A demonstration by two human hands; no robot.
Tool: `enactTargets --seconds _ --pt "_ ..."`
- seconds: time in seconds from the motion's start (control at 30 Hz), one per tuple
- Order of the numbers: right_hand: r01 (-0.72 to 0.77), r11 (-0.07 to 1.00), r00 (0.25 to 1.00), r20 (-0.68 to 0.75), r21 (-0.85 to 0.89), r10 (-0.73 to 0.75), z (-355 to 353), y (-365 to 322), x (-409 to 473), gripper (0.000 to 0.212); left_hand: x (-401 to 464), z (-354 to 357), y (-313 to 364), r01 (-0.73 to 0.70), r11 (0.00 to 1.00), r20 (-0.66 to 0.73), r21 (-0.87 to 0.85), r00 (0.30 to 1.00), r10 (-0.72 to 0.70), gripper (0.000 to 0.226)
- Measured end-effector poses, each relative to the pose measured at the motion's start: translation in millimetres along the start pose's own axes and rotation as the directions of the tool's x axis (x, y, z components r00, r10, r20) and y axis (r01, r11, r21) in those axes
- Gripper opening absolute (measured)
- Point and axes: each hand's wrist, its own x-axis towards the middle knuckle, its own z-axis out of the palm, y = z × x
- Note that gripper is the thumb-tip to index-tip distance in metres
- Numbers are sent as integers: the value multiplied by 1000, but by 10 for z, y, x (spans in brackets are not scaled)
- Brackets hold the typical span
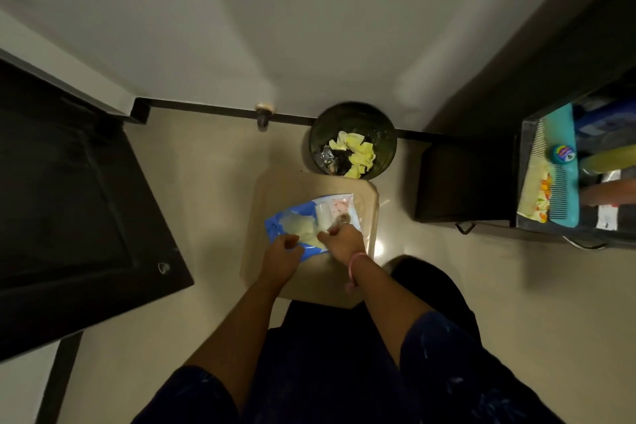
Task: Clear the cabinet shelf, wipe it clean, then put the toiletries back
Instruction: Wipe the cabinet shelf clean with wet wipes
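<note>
A blue and white wipes pack [275, 222] lies on a beige stool [364, 203] in front of me. My left hand [280, 256] presses down on the pack's near end. My right hand [344, 237] pinches a pale wipe [306, 229] that sticks out of the pack's opening. At the right edge, the cabinet shelf [526, 162] holds a teal comb [559, 179], a small blue jar [562, 152], a yellow-green bottle [609, 158] and other toiletries.
A dark round bin [316, 141] with crumpled yellow paper stands beyond the stool against the white wall. A dark open door [69, 203] fills the left side. A dark low cabinet [461, 182] sits right of the bin. Beige floor surrounds the stool.
</note>
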Motion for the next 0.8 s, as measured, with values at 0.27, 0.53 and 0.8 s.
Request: enactTargets --seconds 0.27,0.53,0.8 --pt "11 892 1000 -31 452 3 -269 -80 -555 31 -182 -126 272 -64 990 -13 -128 998 63 30" --pt "101 627 995 -60 773 -86 -903 35 -1218 31 -723 216 898 264 839 462 -476 887 -17 28" --pt "185 420 983 -162 889 -89 -1733 553 -1838 36 -1344 906 1379 270 777 645 -569 732 219 37"
